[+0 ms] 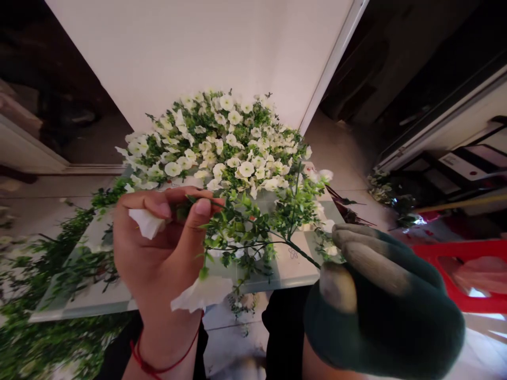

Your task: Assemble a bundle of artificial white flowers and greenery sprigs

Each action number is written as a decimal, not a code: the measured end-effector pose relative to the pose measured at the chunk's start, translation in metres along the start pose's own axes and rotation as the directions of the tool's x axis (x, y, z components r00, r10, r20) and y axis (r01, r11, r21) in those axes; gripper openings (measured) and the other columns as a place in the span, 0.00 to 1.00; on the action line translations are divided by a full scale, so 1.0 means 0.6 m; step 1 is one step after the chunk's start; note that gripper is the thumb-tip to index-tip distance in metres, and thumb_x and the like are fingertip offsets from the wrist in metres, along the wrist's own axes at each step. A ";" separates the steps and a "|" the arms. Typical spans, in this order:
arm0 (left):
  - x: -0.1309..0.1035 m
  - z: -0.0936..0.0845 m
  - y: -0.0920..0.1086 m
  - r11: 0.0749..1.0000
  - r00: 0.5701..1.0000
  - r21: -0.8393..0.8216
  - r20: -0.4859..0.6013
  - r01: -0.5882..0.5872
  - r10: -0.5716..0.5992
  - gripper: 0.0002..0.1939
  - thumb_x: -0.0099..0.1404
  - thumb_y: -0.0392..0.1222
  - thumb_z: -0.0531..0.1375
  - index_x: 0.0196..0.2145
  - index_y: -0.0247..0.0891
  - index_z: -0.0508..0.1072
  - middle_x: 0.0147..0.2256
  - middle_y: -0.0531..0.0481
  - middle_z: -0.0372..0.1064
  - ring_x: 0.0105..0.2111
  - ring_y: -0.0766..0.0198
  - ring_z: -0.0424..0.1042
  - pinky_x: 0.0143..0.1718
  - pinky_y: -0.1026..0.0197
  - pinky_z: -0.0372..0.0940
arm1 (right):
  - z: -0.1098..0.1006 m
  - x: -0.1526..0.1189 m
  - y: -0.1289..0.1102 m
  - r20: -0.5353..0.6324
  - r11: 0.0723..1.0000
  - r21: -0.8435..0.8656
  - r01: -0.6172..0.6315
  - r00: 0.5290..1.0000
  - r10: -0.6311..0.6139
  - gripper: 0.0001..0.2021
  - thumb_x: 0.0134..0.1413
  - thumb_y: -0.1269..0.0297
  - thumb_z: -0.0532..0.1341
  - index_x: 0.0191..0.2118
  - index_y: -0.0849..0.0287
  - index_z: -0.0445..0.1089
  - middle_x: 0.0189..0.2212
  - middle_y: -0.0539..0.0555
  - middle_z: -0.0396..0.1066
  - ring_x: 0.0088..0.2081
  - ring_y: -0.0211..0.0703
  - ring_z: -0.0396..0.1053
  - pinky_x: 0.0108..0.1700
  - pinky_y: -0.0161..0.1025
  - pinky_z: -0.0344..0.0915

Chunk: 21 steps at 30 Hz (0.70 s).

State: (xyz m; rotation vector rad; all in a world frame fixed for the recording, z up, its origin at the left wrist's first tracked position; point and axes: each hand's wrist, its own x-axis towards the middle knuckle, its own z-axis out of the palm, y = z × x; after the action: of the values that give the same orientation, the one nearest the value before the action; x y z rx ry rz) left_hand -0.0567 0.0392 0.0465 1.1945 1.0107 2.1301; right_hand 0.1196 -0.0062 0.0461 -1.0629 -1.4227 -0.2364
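Sprig: a leafy green sprig (295, 246) is hanging over the surface (283, 277) between the two hands, its branches fanning up and leftward from one thick stalk.
Right hand: the right hand (384, 306), wearing a dark green glove (pale and worn-looking at the fingertips), is gripping the stalk's lower end between thumb and fingers.
Left hand: the left hand (158, 253), bare, is pinching a thin stem (217, 203) between thumb and forefinger; whether it is belonging to the sprig, cannot tell.
White blooms: one white flower (147, 224) is poking out between the left fingers; a larger white bloom (203, 295) is showing just by the wrist.
Wrist: a red string (166, 369) is circling the left one.
Flower heap: a mass of white flowers with greenery (233, 140) is covering the far part of the surface, beyond the hands.
Left side: loose greenery (59, 338) is spreading beside the surface's near left corner.
Right side: a red crate (428, 248) is standing beyond the glove; binders (463, 166) are lying farther back.
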 end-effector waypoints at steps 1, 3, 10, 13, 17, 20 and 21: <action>0.002 -0.002 0.000 1.000 1.000 -0.008 -0.020 -0.013 0.013 0.18 0.69 0.34 0.78 0.40 0.46 0.72 0.40 0.55 0.81 0.44 0.59 0.84 0.47 0.54 0.82 | 0.001 -0.001 0.000 -0.012 0.999 -0.036 -0.022 1.000 0.021 0.09 0.67 0.72 0.71 0.48 0.50 0.80 0.39 0.52 0.84 0.46 0.53 0.85 0.50 0.55 0.85; 0.008 -0.008 0.002 1.000 0.999 -0.021 -0.038 0.001 -0.002 0.17 0.70 0.32 0.76 0.41 0.47 0.73 0.41 0.54 0.82 0.47 0.59 0.84 0.51 0.55 0.82 | 0.007 -0.003 0.003 -0.009 0.990 -0.108 -0.088 0.996 0.087 0.04 0.68 0.68 0.71 0.44 0.52 0.78 0.38 0.52 0.83 0.43 0.50 0.84 0.47 0.50 0.81; 0.037 -0.020 -0.003 0.943 0.954 -0.162 -0.132 -0.290 0.270 0.25 0.55 0.19 0.75 0.40 0.41 0.71 0.36 0.57 0.82 0.37 0.64 0.84 0.46 0.60 0.82 | 0.014 0.011 0.013 0.296 0.890 -0.259 -0.376 0.846 0.444 0.13 0.69 0.50 0.71 0.36 0.53 0.79 0.33 0.52 0.83 0.35 0.48 0.79 0.39 0.43 0.67; 0.036 -0.020 -0.001 0.937 0.949 -0.174 -0.145 -0.301 0.278 0.23 0.57 0.21 0.74 0.40 0.42 0.70 0.37 0.55 0.84 0.35 0.64 0.83 0.43 0.61 0.82 | 0.015 0.011 0.015 0.526 0.786 -0.176 -0.593 0.618 0.585 0.16 0.66 0.45 0.71 0.40 0.53 0.81 0.34 0.52 0.84 0.34 0.46 0.78 0.35 0.41 0.66; 0.028 -0.017 0.008 0.947 0.957 -0.154 -0.116 -0.281 0.265 0.23 0.59 0.22 0.75 0.40 0.43 0.69 0.37 0.54 0.84 0.34 0.62 0.82 0.38 0.61 0.81 | 0.032 -0.003 0.015 0.700 0.597 -0.116 -0.793 0.362 0.616 0.14 0.62 0.49 0.71 0.44 0.53 0.78 0.30 0.49 0.81 0.30 0.43 0.76 0.33 0.39 0.68; 0.024 -0.018 0.019 0.945 0.963 -0.186 -0.090 -0.267 0.255 0.24 0.56 0.22 0.75 0.39 0.43 0.70 0.35 0.55 0.82 0.35 0.61 0.80 0.37 0.60 0.81 | 0.043 -0.010 0.013 0.670 0.517 -0.048 -0.854 0.357 0.651 0.14 0.62 0.49 0.71 0.38 0.53 0.73 0.26 0.46 0.75 0.28 0.41 0.72 0.32 0.39 0.66; 0.022 -0.019 0.024 0.946 0.964 -0.188 -0.067 -0.265 0.256 0.24 0.55 0.22 0.75 0.39 0.43 0.70 0.35 0.55 0.81 0.35 0.61 0.80 0.38 0.59 0.82 | 0.044 -0.009 0.013 0.648 0.515 -0.013 -0.857 0.385 0.657 0.15 0.62 0.49 0.71 0.37 0.53 0.73 0.26 0.46 0.74 0.28 0.40 0.70 0.32 0.38 0.64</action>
State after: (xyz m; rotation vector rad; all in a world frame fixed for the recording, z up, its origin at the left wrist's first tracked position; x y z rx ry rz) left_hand -0.0742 0.0354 0.0607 1.2471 0.6688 2.4034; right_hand 0.1059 0.0144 0.0329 -1.4710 -1.2322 1.1114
